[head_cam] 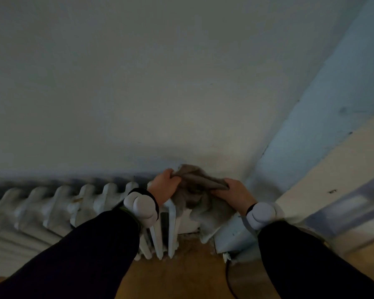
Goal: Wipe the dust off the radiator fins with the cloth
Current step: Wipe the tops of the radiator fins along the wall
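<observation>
While stretched over radiator [91,203] end, cloth [200,190] gripped by left hand [164,186], right hand [235,193], fingers curled.

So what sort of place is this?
Probably a room in an older home or flat: a white ribbed cast-iron radiator stands against a pale painted wall, above a brown wood-look floor. The left hand and right hand grip a grey cloth at its end.

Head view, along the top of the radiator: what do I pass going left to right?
Bare radiator fins → left hand, gripping one end of the cloth → bunched grey cloth → right hand, gripping its other end → pale blue wall corner.
</observation>
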The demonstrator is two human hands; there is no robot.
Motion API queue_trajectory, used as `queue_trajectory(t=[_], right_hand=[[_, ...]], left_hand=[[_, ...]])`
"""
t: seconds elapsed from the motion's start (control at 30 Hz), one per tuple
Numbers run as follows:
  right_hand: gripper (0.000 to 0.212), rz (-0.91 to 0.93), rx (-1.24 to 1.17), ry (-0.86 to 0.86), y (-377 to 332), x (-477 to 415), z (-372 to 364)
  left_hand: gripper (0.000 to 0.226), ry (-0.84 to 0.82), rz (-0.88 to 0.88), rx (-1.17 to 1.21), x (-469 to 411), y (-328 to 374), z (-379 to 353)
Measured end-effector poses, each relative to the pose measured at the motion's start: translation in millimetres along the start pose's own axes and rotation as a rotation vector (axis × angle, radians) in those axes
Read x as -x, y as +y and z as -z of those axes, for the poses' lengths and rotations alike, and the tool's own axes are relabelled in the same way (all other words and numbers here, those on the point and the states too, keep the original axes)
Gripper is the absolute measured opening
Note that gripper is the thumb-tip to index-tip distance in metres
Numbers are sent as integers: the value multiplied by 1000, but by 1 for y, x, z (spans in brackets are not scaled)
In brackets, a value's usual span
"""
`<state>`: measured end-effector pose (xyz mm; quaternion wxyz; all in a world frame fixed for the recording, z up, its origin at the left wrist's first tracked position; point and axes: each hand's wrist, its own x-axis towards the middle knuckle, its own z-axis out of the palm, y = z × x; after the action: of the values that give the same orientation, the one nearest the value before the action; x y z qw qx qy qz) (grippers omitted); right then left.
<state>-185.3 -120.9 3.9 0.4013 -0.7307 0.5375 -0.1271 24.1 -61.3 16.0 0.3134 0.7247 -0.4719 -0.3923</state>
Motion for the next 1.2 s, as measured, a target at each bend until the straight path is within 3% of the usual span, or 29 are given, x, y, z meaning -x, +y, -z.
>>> queue_trajectory(t=[0.13,0.23,0.33,0.43,0.53,0.63,0.73,0.8,0.93,1.03,1.1,1.2], right_hand=[[28,-20,-12,-78,-1,8,-1],[30,-16,-35,-121,0,9,0],[48,-47,-254,-188,-1,11,-4],[33,-47,-416,-186,-1,13,-11],[22,-43,-276,-98,6,10,-17],[40,-82,-225,35,34,1,-22],[28,-142,-185,137,43,1,-19],[20,-153,-139,184,44,2,-18],[16,-179,-73,221,49,1,-21],[16,-155,-58,250,53,-3,-21],[16,-149,-36,252,52,-6,-21],[17,-147,-47,278,49,-11,-21]], left_hand=[[22,39,34,209,2,7,-5],[23,40,-67,86,4,7,-8],[11,26,-152,-15,1,7,-10],[10,-36,-212,-75,-1,10,-15],[14,-133,-189,-73,-6,9,-21],[13,-261,-119,-110,-12,3,-23],[40,-421,-31,-171,-17,-4,-23],[45,-338,-18,-170,-23,-7,-28],[38,65,38,-38,-39,-12,-40],[23,362,-144,-47,-30,-11,-40],[11,327,-343,-178,-16,-7,-44],[26,31,-479,-361,-2,-6,-59]])
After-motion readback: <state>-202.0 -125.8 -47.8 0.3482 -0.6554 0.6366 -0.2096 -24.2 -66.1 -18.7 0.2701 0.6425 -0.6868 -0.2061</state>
